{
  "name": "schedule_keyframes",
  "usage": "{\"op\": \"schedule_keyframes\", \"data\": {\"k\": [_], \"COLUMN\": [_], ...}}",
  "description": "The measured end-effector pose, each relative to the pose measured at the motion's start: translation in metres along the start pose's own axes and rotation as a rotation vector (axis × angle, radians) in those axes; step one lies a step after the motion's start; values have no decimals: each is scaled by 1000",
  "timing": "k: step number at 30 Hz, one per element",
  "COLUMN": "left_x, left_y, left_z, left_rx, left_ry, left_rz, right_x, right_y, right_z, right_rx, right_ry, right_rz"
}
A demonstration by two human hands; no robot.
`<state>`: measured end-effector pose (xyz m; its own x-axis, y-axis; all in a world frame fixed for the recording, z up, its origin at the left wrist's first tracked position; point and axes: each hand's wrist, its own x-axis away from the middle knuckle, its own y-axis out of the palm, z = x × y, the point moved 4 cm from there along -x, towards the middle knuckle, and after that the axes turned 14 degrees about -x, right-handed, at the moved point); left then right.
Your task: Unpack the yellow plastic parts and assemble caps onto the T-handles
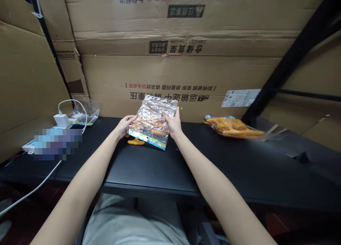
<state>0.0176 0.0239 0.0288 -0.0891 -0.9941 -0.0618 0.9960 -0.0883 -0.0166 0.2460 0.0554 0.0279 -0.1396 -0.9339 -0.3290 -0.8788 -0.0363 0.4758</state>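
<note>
Tilting over the black table [154,168], a clear bag [157,104] of orange pieces [160,132] is clamped along opposite sides by the left hand [124,126] and right hand [174,124]. Bare room is offered toward the table's front edge; behind the table, cardboard [176,69] is printed, upside down, “仓储货架”.

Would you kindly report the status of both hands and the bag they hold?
Left hand, right hand: gripping clear bag, opposite sides. Orange pieces inside, colorful strip along lower edge. Another orange piece showing below; nothing seen blocking either hand.
</note>
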Motion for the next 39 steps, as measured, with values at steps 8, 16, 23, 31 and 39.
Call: {"op": "schedule_keyframes", "data": {"k": [8,16,23,31,39], "left_x": [6,13,14,5,2], "left_y": [10,-3,-7,-10,-21], "left_z": [5,16,19,8,8], "left_rx": [-327,-574,-671,-353,-232], "left_ry": [184,337,368,286,328], "left_rz": [196,467,539,394,532], "right_x": [7,11,12,10,17], "right_y": [10,7,4,13,20], "right_z": [2,8,4,8,11], "right_rx": [-80,99,200,248,211], "right_ry": [46,-38,-162,-127,-6], "right_rz": [85,164,171,13,-48]}}
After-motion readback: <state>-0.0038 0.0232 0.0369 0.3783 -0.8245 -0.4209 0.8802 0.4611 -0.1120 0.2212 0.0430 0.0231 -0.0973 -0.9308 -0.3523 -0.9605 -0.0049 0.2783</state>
